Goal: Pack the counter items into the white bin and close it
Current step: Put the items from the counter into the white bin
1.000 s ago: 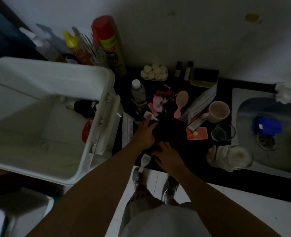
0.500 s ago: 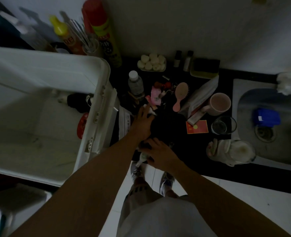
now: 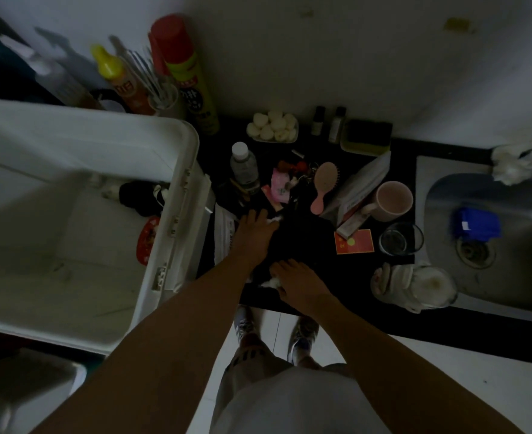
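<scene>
Two hands are working on one dark bundle (image 3: 305, 242) that is lying at the front edge of the counter (image 3: 349, 292), just right of the white bin (image 3: 177, 170). The left hand (image 3: 253, 236) is lying on the bundle's left side with its fingers stretched out fairly flat, pressing rather than clasping. The right hand (image 3: 302, 283) is sitting at the bundle's near edge with its fingers bending down. The light is too dim to tell whether they are actually gripping it. A small white scrap (image 3: 271, 281) is showing beside those fingers.

The bin is standing open at the counter's left end, already holding a black item (image 3: 141, 197) and a red one (image 3: 147, 238) against its right wall.

The step appears to be gathering the bundle for a lift into the bin. To do it well, both hands should probably be closing under the bundle from opposite sides, so that loose ends are coming up together. The bundle looks soft, so it may be sagging or trailing. A pink hairbrush (image 3: 324, 187) and a red card (image 3: 354, 242) are lying just beside it, toward the back and right, and could be getting dragged along. Lifting straight up before swinging left over the bin's rim seems safest.
</scene>
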### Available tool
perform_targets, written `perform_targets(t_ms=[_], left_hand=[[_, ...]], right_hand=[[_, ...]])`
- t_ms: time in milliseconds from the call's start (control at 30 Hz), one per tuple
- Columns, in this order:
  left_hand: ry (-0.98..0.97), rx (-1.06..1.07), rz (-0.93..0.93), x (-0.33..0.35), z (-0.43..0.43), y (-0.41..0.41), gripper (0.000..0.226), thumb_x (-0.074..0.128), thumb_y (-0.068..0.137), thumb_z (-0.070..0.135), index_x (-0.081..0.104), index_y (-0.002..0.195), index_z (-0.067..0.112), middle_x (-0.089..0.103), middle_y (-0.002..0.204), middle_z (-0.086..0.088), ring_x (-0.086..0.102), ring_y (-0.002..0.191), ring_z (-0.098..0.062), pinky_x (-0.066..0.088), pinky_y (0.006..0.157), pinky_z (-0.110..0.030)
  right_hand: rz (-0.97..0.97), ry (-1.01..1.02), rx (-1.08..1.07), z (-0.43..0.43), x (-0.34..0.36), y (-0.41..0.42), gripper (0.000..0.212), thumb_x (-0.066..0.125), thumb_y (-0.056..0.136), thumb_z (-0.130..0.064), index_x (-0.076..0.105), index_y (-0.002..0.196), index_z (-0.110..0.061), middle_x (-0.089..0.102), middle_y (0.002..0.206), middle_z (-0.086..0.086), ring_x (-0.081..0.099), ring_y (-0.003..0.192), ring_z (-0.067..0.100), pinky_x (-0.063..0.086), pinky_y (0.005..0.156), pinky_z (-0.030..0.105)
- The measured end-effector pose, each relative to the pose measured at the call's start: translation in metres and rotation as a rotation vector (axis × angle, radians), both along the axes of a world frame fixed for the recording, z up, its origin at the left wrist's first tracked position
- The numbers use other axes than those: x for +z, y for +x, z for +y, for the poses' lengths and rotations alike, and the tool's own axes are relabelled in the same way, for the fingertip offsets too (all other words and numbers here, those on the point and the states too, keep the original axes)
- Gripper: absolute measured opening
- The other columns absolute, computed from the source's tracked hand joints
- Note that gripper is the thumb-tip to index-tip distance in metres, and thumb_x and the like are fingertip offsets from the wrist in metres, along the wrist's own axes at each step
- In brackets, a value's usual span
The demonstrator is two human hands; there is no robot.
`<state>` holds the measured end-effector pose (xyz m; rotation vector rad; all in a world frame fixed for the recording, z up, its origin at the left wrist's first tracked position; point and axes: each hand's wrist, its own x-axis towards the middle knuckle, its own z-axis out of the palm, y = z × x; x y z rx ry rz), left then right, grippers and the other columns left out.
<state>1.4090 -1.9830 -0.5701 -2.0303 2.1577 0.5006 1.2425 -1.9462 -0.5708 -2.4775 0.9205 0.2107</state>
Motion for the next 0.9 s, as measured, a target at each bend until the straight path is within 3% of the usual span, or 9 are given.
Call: perform_targets(t_ms=[133,233,400,500,633,700,767,867,900], left_hand=[[0.005,0.017,0.03,0.0,0.004,-0.004,0.057,0.058,0.085,0.013,0.043,0.141,0.017,0.048,0.124,-0.018,0.047,0.11,-0.037,0.039,0.088,-0.043],[-0.016,0.059,0.122,0.007,0.006,-0.009,0.042,0.05,0.084,0.005,0.05,0.126,0.009,0.054,0.111,-0.019,0.053,0.099,-0.036,0.04,0.073,-0.04],[-0.083,0.203,0.475,0.049,-0.003,-0.016,0.023,0.046,0.09,0.008,0.047,0.113,0.01,0.055,0.092,-0.012,0.053,0.078,-0.027,0.044,0.064,-0.038],[-0.184,0.255,0.64,0.091,-0.014,-0.016,0.008,0.045,0.096,0.013,0.043,0.103,0.012,0.051,0.081,-0.007,0.048,0.067,-0.021,0.034,0.053,-0.03],[-0.313,0.298,0.756,0.153,-0.024,-0.004,0.009,0.045,0.099,0.019,0.039,0.102,0.012,0.054,0.079,-0.004,0.055,0.064,-0.02,0.041,0.05,-0.026],[-0.38,0.349,0.795,0.178,-0.027,0.008,0.013,0.048,0.097,0.021,0.037,0.101,0.015,0.051,0.079,0.0,0.053,0.062,-0.011,0.037,0.047,-0.017],[-0.431,0.375,0.813,0.202,-0.028,0.023,0.021,0.051,0.096,0.027,0.039,0.109,0.016,0.055,0.086,-0.001,0.056,0.066,-0.011,0.042,0.052,-0.022],[-0.488,0.39,0.816,0.231,-0.018,0.055,0.036,0.054,0.095,0.03,0.042,0.127,0.02,0.062,0.103,0.002,0.062,0.082,-0.012,0.05,0.065,-0.026],[-0.509,0.387,0.815,0.237,-0.014,0.066,0.038,0.055,0.094,0.03,0.043,0.13,0.022,0.063,0.107,0.002,0.063,0.087,-0.011,0.051,0.07,-0.027]], right_hand=[[-0.058,0.077,-0.117,-0.003,0.006,-0.011,0.035,0.061,0.082,-0.017,0.05,0.113,-0.01,0.059,0.106,0.009,0.059,0.097,0.029,0.049,0.079,0.039],[-0.129,0.176,-0.304,-0.008,0.016,-0.021,0.028,0.06,0.082,-0.023,0.045,0.104,-0.012,0.058,0.096,0.007,0.06,0.085,0.026,0.05,0.07,0.04],[-0.303,0.17,-0.659,-0.034,0.047,-0.026,0.023,0.06,0.088,-0.03,0.043,0.097,-0.018,0.051,0.075,0.001,0.05,0.06,0.017,0.033,0.05,0.032],[-0.445,0.119,-0.78,-0.056,0.077,-0.015,0.018,0.057,0.091,-0.029,0.051,0.105,-0.019,0.056,0.081,-0.001,0.053,0.069,0.016,0.036,0.058,0.031],[-0.643,0.132,-0.8,-0.079,0.123,0.014,0.017,0.057,0.09,-0.027,0.044,0.096,-0.036,0.055,0.085,-0.012,0.057,0.076,0.012,0.043,0.062,0.029],[-0.727,0.135,-0.836,-0.083,0.144,0.029,0.016,0.06,0.089,-0.029,0.048,0.1,-0.029,0.056,0.091,-0.011,0.059,0.08,0.012,0.049,0.066,0.034],[-0.803,0.149,-0.84,-0.086,0.162,0.044,0.022,0.062,0.09,-0.03,0.051,0.105,-0.018,0.061,0.094,-0.001,0.063,0.081,0.014,0.054,0.068,0.038],[-0.804,0.102,-0.802,-0.088,0.195,0.072,0.022,0.063,0.091,-0.027,0.049,0.105,-0.016,0.056,0.084,-0.009,0.057,0.071,-0.009,0.042,0.06,0.004],[-0.811,0.095,-0.796,-0.088,0.205,0.081,0.022,0.064,0.091,-0.027,0.048,0.104,-0.018,0.053,0.084,-0.012,0.055,0.07,-0.011,0.038,0.058,0.0]])
